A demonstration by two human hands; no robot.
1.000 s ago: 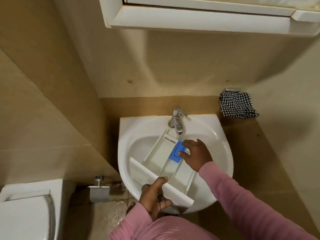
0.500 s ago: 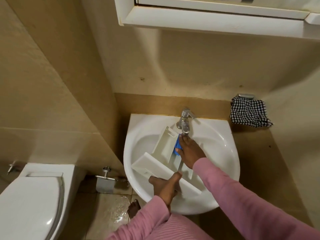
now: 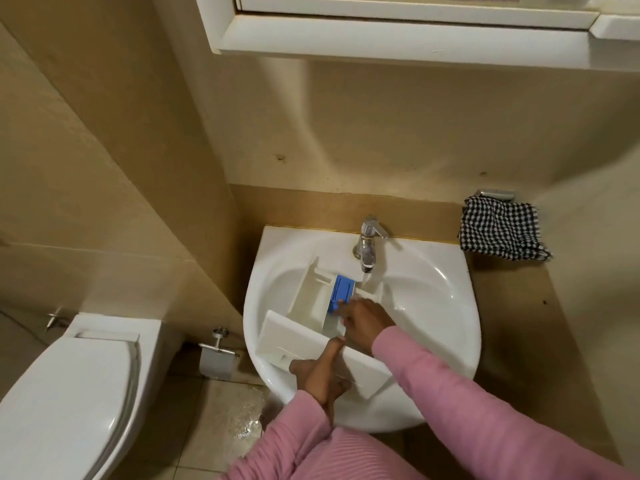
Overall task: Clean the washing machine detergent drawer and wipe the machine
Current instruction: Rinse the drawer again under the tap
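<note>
The rinse goes best, I judge, if the left hand (image 3: 318, 372) tilts the detergent drawer (image 3: 306, 296) so water from the tap (image 3: 369, 244) runs through each compartment and drains away from the front panel (image 3: 298, 336), while the right hand (image 3: 363, 322) rubs round the blue insert (image 3: 343, 289), where residue tends to cake. The left hand grips the front panel, thumb over its top edge. The right hand's fingertips touch the insert's near end; whether they pinch it I cannot tell. The drawer lies slantwise in the white sink (image 3: 446, 296), back end under the spout, panel over the near rim. It is white plastic with long open compartments; any grime is too small to make out
</note>
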